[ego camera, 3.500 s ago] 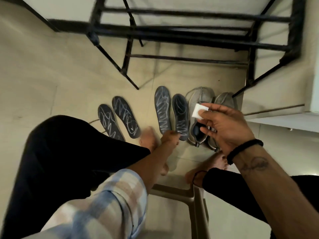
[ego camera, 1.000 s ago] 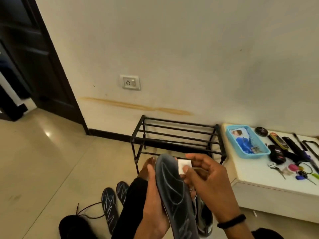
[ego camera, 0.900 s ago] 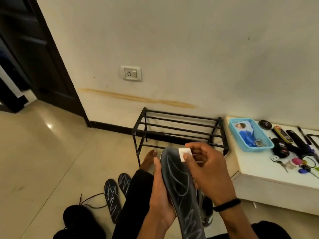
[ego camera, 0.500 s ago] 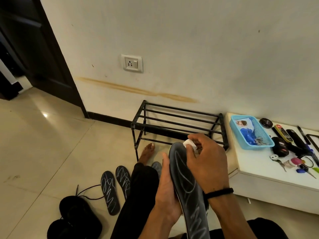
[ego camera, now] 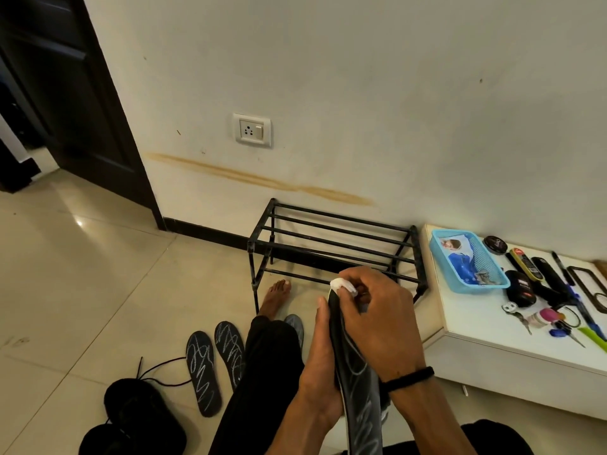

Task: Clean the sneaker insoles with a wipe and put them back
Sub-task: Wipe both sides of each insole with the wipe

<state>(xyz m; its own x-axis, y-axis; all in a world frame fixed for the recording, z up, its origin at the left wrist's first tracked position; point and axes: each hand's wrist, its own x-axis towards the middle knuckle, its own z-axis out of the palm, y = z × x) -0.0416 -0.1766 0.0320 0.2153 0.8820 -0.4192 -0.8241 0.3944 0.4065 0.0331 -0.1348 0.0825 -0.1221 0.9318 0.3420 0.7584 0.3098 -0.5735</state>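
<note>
A: Tiled floor (ego camera: 98,274) and a pale stained wall are framing the work area, with a black metal shoe rack (ego camera: 335,244) standing against the wall. What is changing at the insole?

B: Half a second ago the white wipe (ego camera: 341,286) was being brought to the toe end. Now the right hand (ego camera: 377,326) is pressing it onto the tip of the dark insole (ego camera: 356,382), fingers curled and pinching the wipe. A second ago the wipe was being held just clear of the surface.

A: And the left hand (ego camera: 320,372)?

B: Its grip is clamped around the insole's edge from the left, thumb lying up along the rim, bracing the insole on its long axis over the lap.

A: Meaning for the task?

B: Judgement: the sequence is passing from positioning to wiping. The chalk-like scribbles are showing along the lower half of the insole, so cleaning of this piece is only beginning.

A: Where are the remaining parts?

B: Two more scribbled insoles (ego camera: 213,362) are lying side by side on the floor, left of the person's leg. A fourth insole tip (ego camera: 294,325) is showing just behind the knee. Black shoes (ego camera: 141,418) are sitting at lower left.

A: Other items?

B: A white desk (ego camera: 492,343) at right is carrying a blue basket (ego camera: 468,261), keys and pens.
</note>
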